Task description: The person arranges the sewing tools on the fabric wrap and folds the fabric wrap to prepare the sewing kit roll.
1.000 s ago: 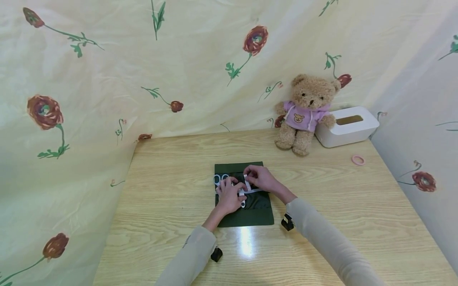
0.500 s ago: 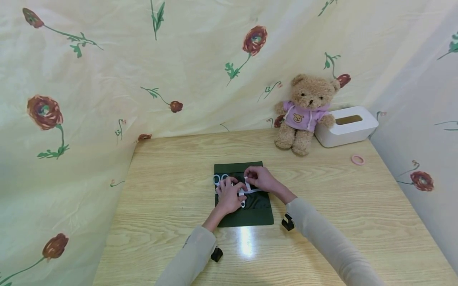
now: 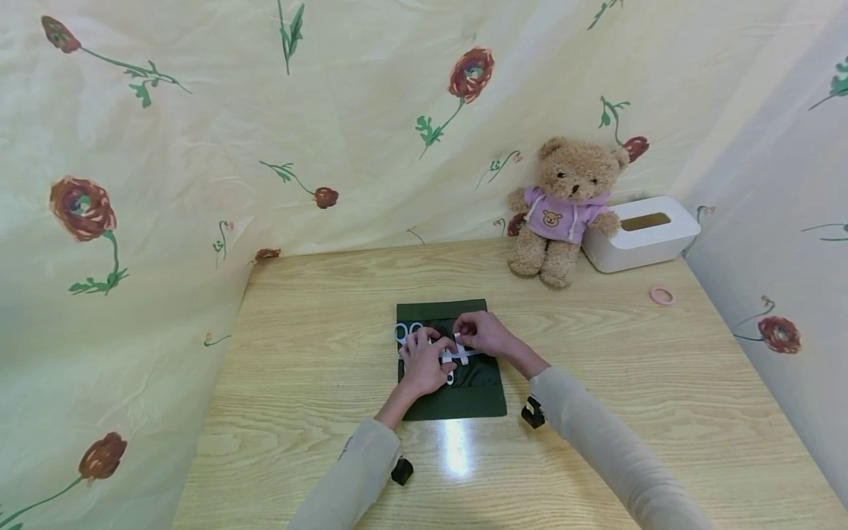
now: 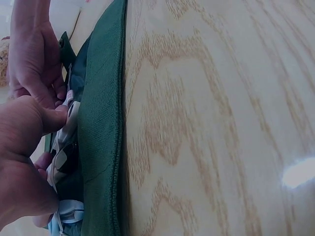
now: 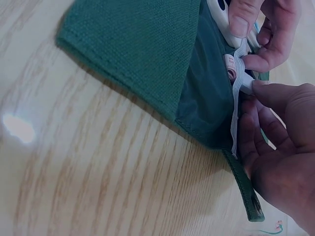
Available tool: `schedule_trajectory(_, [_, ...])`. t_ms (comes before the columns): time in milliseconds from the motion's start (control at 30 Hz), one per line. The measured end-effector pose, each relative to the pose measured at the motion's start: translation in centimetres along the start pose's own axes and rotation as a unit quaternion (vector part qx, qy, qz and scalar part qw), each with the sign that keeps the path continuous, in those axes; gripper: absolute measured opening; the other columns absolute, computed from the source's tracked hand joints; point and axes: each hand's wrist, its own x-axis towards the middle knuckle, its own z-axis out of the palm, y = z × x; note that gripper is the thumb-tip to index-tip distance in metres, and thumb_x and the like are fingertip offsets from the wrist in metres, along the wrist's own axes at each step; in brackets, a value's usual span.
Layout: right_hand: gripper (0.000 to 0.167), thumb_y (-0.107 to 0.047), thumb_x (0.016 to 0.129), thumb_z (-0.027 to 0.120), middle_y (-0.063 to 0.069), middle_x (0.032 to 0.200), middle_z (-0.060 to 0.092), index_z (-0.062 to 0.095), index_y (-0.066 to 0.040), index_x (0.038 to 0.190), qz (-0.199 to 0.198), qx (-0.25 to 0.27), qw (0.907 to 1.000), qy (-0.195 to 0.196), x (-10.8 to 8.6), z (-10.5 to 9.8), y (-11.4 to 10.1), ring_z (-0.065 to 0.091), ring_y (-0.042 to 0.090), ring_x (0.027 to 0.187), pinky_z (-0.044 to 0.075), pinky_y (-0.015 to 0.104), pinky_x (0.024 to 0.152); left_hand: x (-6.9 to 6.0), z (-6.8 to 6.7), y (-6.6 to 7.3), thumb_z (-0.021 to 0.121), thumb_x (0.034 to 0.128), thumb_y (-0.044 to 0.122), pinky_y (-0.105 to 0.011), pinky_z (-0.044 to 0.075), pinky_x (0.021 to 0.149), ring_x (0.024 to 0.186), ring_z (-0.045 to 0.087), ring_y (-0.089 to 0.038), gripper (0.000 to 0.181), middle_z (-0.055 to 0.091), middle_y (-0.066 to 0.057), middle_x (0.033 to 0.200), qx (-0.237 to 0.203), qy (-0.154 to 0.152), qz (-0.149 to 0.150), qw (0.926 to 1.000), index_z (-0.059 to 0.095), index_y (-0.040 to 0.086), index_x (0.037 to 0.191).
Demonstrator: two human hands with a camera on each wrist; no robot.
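Note:
A dark green fabric roll-up case [image 3: 457,405] lies unfolded on the table, with a white elastic band [image 5: 236,105] across its dark lining. My left hand [image 3: 424,361] lies over its middle, pinching the band between thumb and finger. That thumb also touches a white plastic piece [image 5: 220,19], whose kind is unclear. My right hand [image 3: 482,331] pinches the end of a white strip, which looks like a rolled tape measure [image 5: 230,66] with printed figures. The strip passes under the band. White-handled scissors [image 3: 407,333] are tucked in at the left, partly hidden by my left hand.
A teddy bear [image 3: 556,221] in a lilac hoodie sits at the back right, against a white tissue box [image 3: 636,254]. A pink ring [image 3: 652,297] lies on the wooden table [image 3: 318,331] near its right side. Flower-patterned cloth [image 3: 371,110] hangs behind.
The right hand has moved slightly toward the person, and the white strip has slid down under the elastic band, its lower end now showing below it. The left hand has stayed in place.

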Motion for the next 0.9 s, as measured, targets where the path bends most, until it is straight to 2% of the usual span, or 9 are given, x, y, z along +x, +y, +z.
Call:
schedule_trajectory(467, [0.005, 0.003, 0.088, 0.068, 0.002, 0.079, 0.062, 0.068, 0.001, 0.093, 0.003, -0.013, 0.9998, -0.012, -0.14, -0.06, 0.16, 0.057, 0.015, 0.071, 0.048, 0.031, 0.066, -0.11, -0.08, 0.04, 0.075, 0.0901, 0.017, -0.063, 0.022, 0.097, 0.124, 0.027, -0.041, 0.012, 0.04, -0.014, 0.132, -0.005, 0.006, 0.003, 1.0, 0.067, 0.022, 0.097])
schedule_trajectory(900, [0.004, -0.001, 0.087, 0.072, 0.0, 0.076, 0.061, 0.068, -0.001, 0.087, -0.018, -0.043, 0.9989, -0.012, -0.07, 0.2, 0.62, 0.056, 0.014, 0.069, 0.048, 0.031, 0.065, -0.14, 0.01, 0.06, 0.075, 0.0902, 0.017, -0.063, 0.023, 0.096, 0.123, 0.027, -0.041, 0.012, 0.04, -0.014, 0.132, 0.006, 0.007, 0.005, 0.9999, 0.068, 0.022, 0.099])
